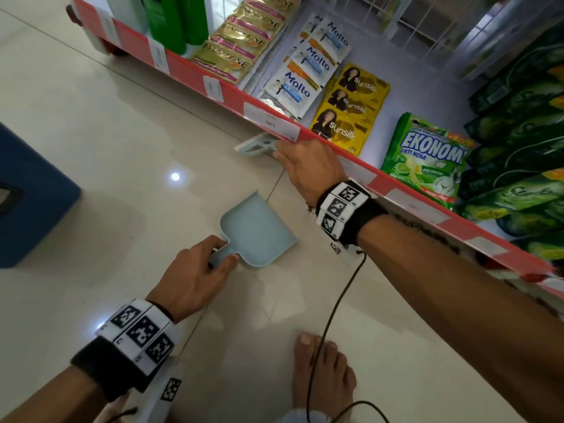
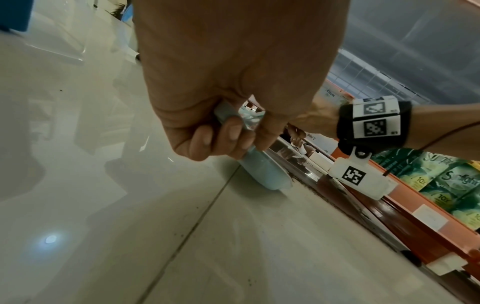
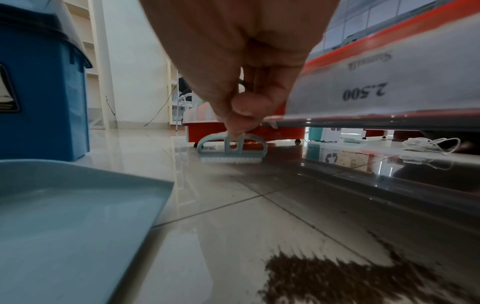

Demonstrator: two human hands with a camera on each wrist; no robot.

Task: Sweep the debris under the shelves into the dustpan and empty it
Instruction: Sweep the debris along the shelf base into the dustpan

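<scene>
A pale blue dustpan (image 1: 259,230) (image 3: 67,222) lies on the tiled floor with its mouth toward the shelf. My left hand (image 1: 198,276) (image 2: 221,139) grips its handle (image 2: 262,168). My right hand (image 1: 308,166) (image 3: 241,115) pinches the handle of a small pale blue brush (image 1: 256,145) (image 3: 232,150), whose white bristles touch the floor at the shelf's lower edge, beyond the dustpan. A patch of brown granular debris (image 3: 350,279) (image 1: 311,207) lies on the floor beside the shelf, below my right wrist. The dustpan's inside looks bare.
The red-edged bottom shelf (image 1: 213,87) carries sachets and green detergent packs (image 1: 427,157). A blue bin (image 1: 30,203) (image 3: 44,98) stands to the left. My bare foot (image 1: 323,374) and a black cable (image 1: 332,315) are near me. A white cable (image 3: 431,144) lies under the shelf.
</scene>
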